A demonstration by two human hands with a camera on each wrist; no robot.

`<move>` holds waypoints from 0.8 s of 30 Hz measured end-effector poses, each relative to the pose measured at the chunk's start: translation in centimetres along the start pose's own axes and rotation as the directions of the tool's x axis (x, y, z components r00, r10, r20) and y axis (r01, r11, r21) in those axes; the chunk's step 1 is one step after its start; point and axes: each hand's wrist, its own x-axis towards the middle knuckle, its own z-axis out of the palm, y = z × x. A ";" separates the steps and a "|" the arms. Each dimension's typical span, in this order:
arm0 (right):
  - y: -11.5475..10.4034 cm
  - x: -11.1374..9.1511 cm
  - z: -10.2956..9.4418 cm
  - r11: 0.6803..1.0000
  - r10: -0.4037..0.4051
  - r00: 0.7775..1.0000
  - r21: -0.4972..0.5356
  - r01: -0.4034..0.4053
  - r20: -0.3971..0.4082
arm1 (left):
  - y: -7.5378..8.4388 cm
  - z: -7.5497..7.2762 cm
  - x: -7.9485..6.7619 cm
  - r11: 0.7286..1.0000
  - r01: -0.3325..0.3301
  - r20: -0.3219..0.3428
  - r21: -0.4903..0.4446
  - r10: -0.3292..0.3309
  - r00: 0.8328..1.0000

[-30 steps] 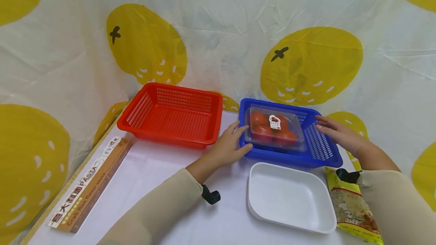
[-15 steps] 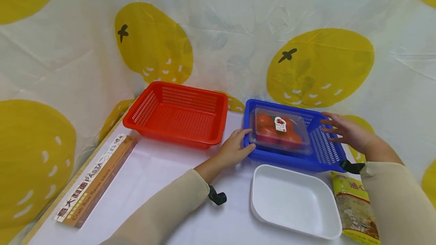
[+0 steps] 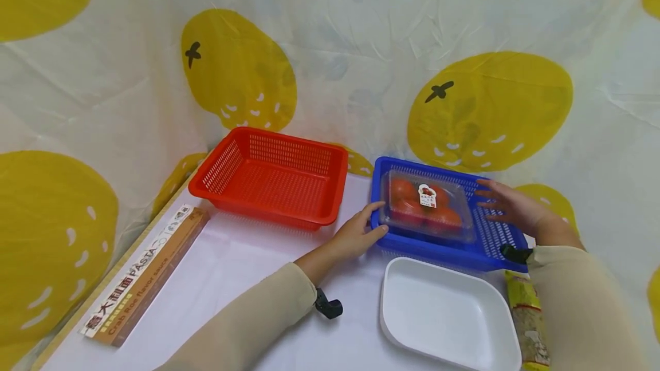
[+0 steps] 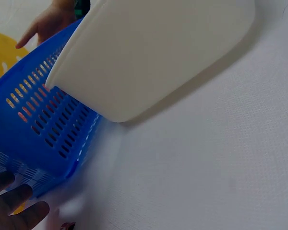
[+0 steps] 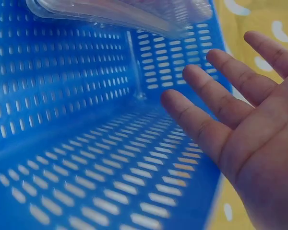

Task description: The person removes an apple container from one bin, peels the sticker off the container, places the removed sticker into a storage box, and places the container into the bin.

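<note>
Holding a box (image 3: 427, 210) (clear plastic), the blue basket (image 3: 433, 251) shows slots.

The blue basket (image 3: 438, 249) toward 4 o'clock and the red basket (image 3: 283, 183) at 9 are smooth plastic with a soft sheen. Glossy clear plastic forms the tomato box (image 3: 433, 214), its label (image 3: 427, 196) paper-looking. Toward 5 o'clock, the tub (image 3: 451, 314) is smooth, faintly shiny plastic. The pasta box (image 3: 146, 278) at 8 looks like card. Matt, finely textured cloth covers the surface (image 3: 242, 262); the curtain (image 3: 350, 73) at 12 is creased cloth; the sleeves (image 3: 247, 314) are matt cloth.
</note>
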 end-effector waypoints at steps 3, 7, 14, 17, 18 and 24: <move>0.3 1.1 0.5 0.999 0.034 0.999 0.026 -0.034 0.012 | -0.4 0.1 0.0 1.000 -0.010 0.005 -0.004 0.010 1.000; 0.2 2.1 1.0 0.997 0.071 0.997 0.018 -0.071 0.023 | -0.7 0.2 0.1 1.000 -0.023 0.008 0.000 0.023 1.000; 0.6 3.6 1.6 0.990 0.136 0.990 0.027 -0.136 0.029 | -1.3 0.2 0.3 0.998 -0.065 0.032 0.024 0.065 0.997; 0.9 4.3 1.7 0.988 0.151 0.987 0.024 -0.152 0.045 | -1.4 0.1 0.5 0.997 -0.080 0.034 0.005 0.080 0.996; 1.0 4.5 1.7 0.988 0.151 0.987 0.020 -0.152 0.052 | -1.4 0.1 0.6 0.997 -0.081 0.034 -0.003 0.082 0.996; 1.6 5.4 2.1 0.987 0.160 0.985 0.013 -0.162 0.063 | -1.5 0.1 0.5 0.998 -0.057 0.047 -0.022 0.058 0.997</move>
